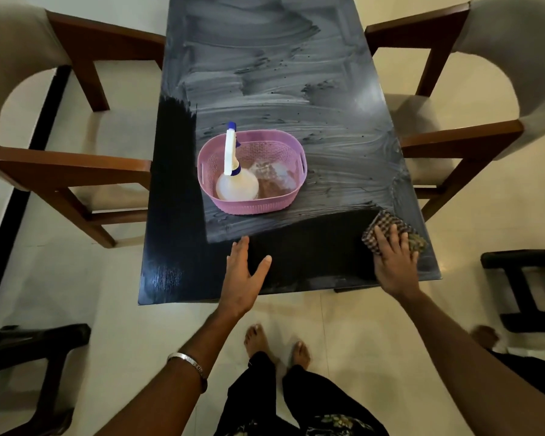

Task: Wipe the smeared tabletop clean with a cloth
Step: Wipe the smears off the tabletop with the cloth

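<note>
Pressing cloth (390, 229) flat, right hand (395, 265) outstretched

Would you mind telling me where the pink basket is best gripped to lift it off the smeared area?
Probably by the handle slots in the two short end walls of the pink basket, one hand from each side. The spray bottle stands upright inside, so a level two-handed lift should keep it from tipping.

My worktop (183, 272) is dark wood with a fine grain, shiny where it is clean and dull grey where the smears (296, 89) are. The cloth (387, 228) under my right hand (394, 262) is soft checked fabric. The pink basket (252, 171) is holey plastic, and the chairs (76, 171) have smooth brown wood.
</note>
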